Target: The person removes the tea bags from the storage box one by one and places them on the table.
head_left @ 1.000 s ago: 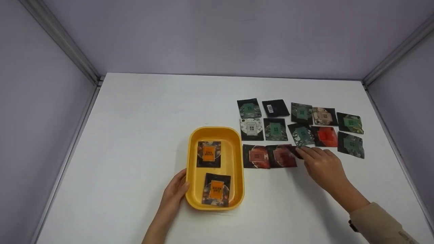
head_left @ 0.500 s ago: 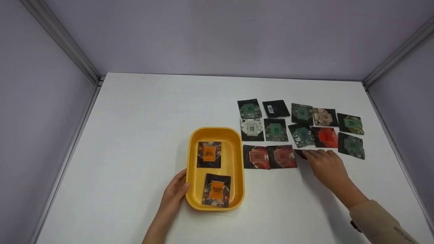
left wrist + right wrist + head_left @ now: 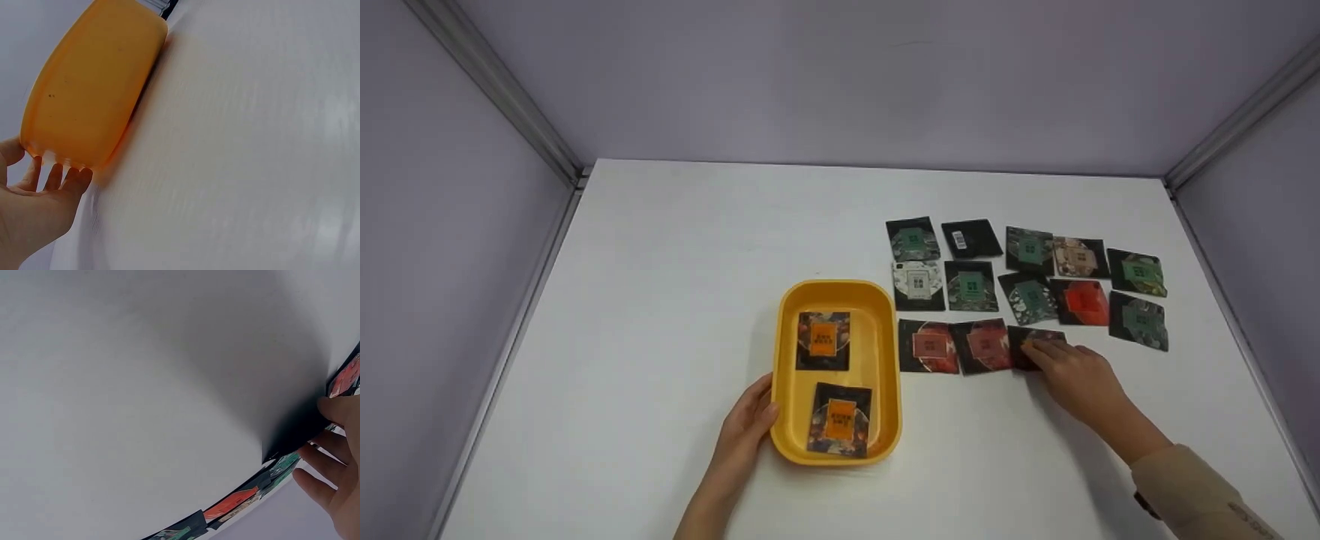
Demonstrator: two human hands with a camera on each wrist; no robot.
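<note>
My left hand [image 3: 744, 427] holds the yellow tray [image 3: 891, 405] at its near left side, the thumb at the rim; in the left wrist view its fingers touch the tray's outer wall [image 3: 84, 90]. Inside lie two dark sachets with orange labels, one farther back [image 3: 823, 341] and one nearer [image 3: 840, 420]. My right hand [image 3: 1076, 382] pinches a dark sachet [image 3: 1020, 341] at the right end of the front row, its label partly hidden by the fingers. Left of it lie two red-labelled sachets [image 3: 936, 346], [image 3: 986, 346]. In the right wrist view the pinched sachet [image 3: 295, 430] shows dark between thumb and fingers.
Behind lie two rows of flat sachets, several with green labels [image 3: 971, 287], one red [image 3: 1084, 301], one turned over with a barcode [image 3: 972, 239]. They rest on a white table [image 3: 645, 315] enclosed by pale walls [image 3: 855, 82].
My right hand has brought its sachet down flat beside the red-labelled pair, showing more of its face. The middle red-labelled sachet has turned slightly. My left hand and the tray stay put.
</note>
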